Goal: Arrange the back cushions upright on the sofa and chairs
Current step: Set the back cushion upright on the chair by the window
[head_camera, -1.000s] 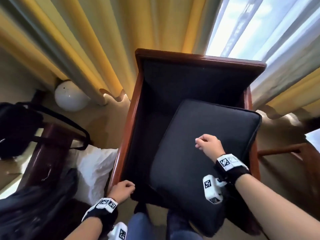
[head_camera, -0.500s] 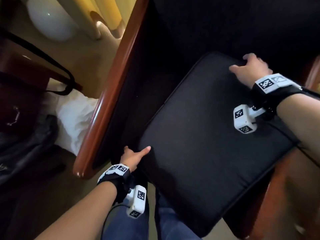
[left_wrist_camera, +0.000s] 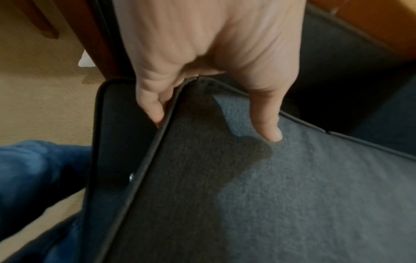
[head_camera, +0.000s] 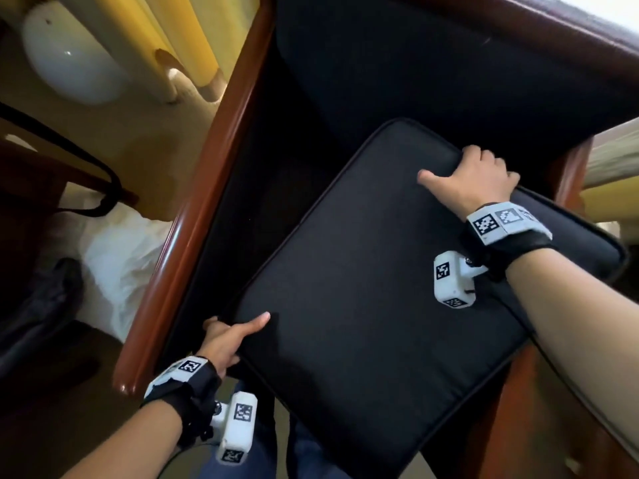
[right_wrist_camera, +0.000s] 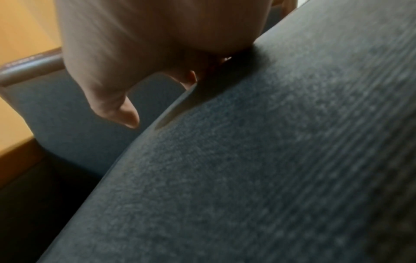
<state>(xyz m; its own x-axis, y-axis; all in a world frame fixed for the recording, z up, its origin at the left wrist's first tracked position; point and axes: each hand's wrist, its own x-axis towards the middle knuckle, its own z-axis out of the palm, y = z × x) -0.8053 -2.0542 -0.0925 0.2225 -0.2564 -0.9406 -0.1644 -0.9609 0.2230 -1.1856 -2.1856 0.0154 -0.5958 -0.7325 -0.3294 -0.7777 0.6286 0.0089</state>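
Head view: armchair (head_camera: pixel 193 236) with glossy reddish-brown wooden frame, dark fabric seat and back. Black square cushion (head_camera: pixel 363 305), piped edges, rounded corners, matte woven cover, lies tilted and skewed across the armchair seat, its near corner jutting past the front edge over the person's blue trousers (head_camera: pixel 262 454). White crumpled cloth (head_camera: pixel 121 257) on the floor left of the armchair; white dome lamp (head_camera: pixel 69 67) beyond it, under yellow curtains (head_camera: pixel 186 39). Right hand (head_camera: pixel 473 178) clamps the cushion's far edge, fingers curled over. Left hand (head_camera: pixel 228 337) grips the near-left edge, thumb on top, fingers beneath.
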